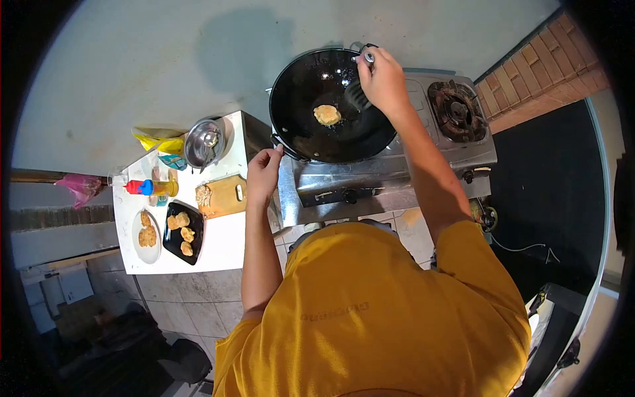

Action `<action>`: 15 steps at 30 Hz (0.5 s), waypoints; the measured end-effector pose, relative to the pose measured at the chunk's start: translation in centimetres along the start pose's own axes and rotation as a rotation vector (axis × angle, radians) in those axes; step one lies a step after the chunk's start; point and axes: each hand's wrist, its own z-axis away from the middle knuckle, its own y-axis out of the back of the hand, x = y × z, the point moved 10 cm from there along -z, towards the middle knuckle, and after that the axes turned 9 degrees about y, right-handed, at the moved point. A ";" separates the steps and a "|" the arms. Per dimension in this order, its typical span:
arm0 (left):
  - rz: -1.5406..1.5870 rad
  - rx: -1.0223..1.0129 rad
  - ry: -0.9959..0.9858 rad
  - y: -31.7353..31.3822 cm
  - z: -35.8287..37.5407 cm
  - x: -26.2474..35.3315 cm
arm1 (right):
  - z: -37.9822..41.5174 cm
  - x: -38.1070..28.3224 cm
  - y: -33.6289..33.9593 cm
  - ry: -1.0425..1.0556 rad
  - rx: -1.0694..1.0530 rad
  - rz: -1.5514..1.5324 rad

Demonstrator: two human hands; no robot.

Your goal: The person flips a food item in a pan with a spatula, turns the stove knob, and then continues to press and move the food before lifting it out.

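Observation:
A large black wok (297,86) sits on the stove, with one flat golden piece of frying food (327,115) near its middle. My right hand (383,81) is closed around the handle of a slotted spatula. The dark spatula head (357,97) is inside the wok, to the right of the food and apart from it. At the wok's lower left, my left hand (266,171) pinches the wok's side handle (278,141).
A second burner (458,111) is on the stove's right. On the white table (225,255) at left are a metal bowl (197,151), a cutting board (225,197) with chopped food, sauce bottles (155,188), a black plate (193,213) and a white plate (140,252) of fried pieces.

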 end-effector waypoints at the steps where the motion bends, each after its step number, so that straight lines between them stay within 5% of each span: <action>1: -0.007 0.004 0.006 0.0 -0.1 0.0 | 0.0 0.2 -0.6 -0.007 -0.059 -0.040; 4: -0.042 0.002 0.022 0.0 -0.3 -0.3 | -0.1 -0.2 0.6 -0.010 0.066 -0.043; 15: -0.033 0.014 0.014 0.1 -0.2 -0.3 | 0.5 0.1 -0.3 -0.010 -0.024 0.052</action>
